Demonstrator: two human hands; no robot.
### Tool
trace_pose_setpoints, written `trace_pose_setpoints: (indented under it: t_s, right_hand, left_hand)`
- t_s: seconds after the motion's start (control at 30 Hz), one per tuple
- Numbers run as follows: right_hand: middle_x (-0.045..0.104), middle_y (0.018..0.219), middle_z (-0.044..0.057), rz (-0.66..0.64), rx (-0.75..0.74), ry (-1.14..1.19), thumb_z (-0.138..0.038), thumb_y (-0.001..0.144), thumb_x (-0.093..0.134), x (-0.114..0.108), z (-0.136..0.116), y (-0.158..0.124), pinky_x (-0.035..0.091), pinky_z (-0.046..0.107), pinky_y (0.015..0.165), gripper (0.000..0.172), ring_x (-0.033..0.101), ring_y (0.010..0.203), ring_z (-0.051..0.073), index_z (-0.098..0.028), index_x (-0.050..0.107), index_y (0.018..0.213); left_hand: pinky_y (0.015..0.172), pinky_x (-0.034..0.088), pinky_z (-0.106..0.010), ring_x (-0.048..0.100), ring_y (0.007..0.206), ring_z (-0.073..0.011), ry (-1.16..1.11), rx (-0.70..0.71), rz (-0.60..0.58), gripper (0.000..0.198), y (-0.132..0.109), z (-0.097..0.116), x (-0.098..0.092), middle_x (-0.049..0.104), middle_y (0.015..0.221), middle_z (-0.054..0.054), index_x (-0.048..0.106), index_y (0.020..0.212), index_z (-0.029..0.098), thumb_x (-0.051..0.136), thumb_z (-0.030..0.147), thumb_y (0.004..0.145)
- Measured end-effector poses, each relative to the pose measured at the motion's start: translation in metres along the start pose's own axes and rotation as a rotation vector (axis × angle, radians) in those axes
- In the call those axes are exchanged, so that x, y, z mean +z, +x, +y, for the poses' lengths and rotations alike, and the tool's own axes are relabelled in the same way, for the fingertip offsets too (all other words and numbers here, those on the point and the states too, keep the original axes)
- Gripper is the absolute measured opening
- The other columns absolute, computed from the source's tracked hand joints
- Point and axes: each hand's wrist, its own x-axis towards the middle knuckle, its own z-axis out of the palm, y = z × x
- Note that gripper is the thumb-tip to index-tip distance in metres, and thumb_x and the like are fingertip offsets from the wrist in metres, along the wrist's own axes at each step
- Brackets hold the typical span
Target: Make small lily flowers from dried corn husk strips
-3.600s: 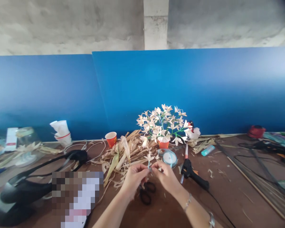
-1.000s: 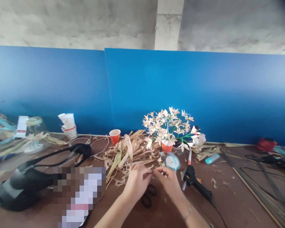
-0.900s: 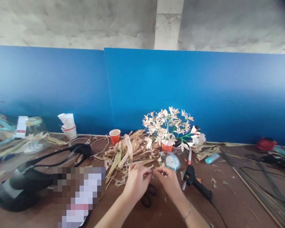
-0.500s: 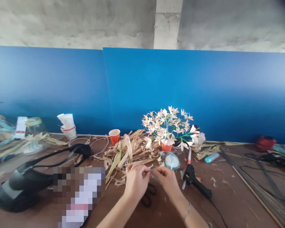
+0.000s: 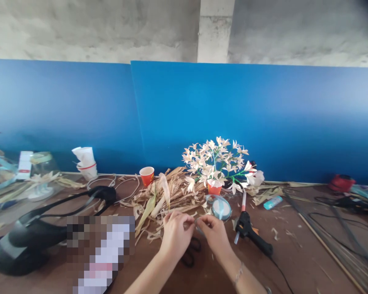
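Observation:
My left hand (image 5: pixel 178 229) and my right hand (image 5: pixel 214 232) meet fingertip to fingertip above the table, both closed in a pinch. What they pinch is too small and too covered by fingers to make out. Below them the black loop handles (image 5: pixel 188 261) of what look like scissors lie partly hidden by my left wrist. Just beyond my right hand is a roll of pale blue tape (image 5: pixel 221 208). Dry corn husks (image 5: pixel 168 196) are heaped beyond my left hand. A bunch of cream husk flowers (image 5: pixel 216 161) on green stems stands in a red paper cup (image 5: pixel 214 189).
A black glue gun (image 5: pixel 252 233) with its cord lies to the right, near a turquoise tube (image 5: pixel 272 203). Another red cup (image 5: pixel 147 176) stands behind the husks. At left are a black strapped object (image 5: pixel 21 245) and white cups (image 5: pixel 87 167). A blue partition (image 5: pixel 202 106) closes off the back.
My two hands have drawn very slightly closer at the fingertips. The whole view has shifted a little; the things on the table lie as before.

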Motion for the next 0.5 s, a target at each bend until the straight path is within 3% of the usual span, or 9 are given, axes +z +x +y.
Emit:
trace_pose_setpoints:
  t_s: [0.23, 0.5]
  right_hand:
    - [0.058, 0.053, 0.0, -0.008, -0.049, -0.096, -0.03, 0.071, 0.054, -0.0001, 0.0011, 0.0013, 0.037, 0.022, 0.049, 0.022, 0.047, 0.051, 0.012, -0.014, 0.061, 0.059]
    - [0.063, 0.059, 0.002, -0.049, 0.044, 0.001, -0.033, 0.069, 0.058, -0.0002, 0.0043, 0.0029, 0.04, 0.023, 0.054, 0.022, 0.053, 0.056, 0.014, -0.013, 0.067, 0.066]
  left_hand:
    - [0.088, 0.029, -0.041, 0.055, 0.077, -0.0192, 0.093, 0.1, -0.03, 0.017, 0.0001, 0.0054, -0.0071, 0.063, 0.066, -0.003, 0.069, 0.07, 0.025, 0.053, 0.017, 0.072]
    - [0.083, 0.034, -0.036, 0.058, 0.074, -0.0186, 0.013, -0.059, -0.034, 0.013, 0.0027, -0.0004, -0.0031, 0.066, 0.068, -0.002, 0.068, 0.066, 0.021, 0.055, 0.02, 0.068]
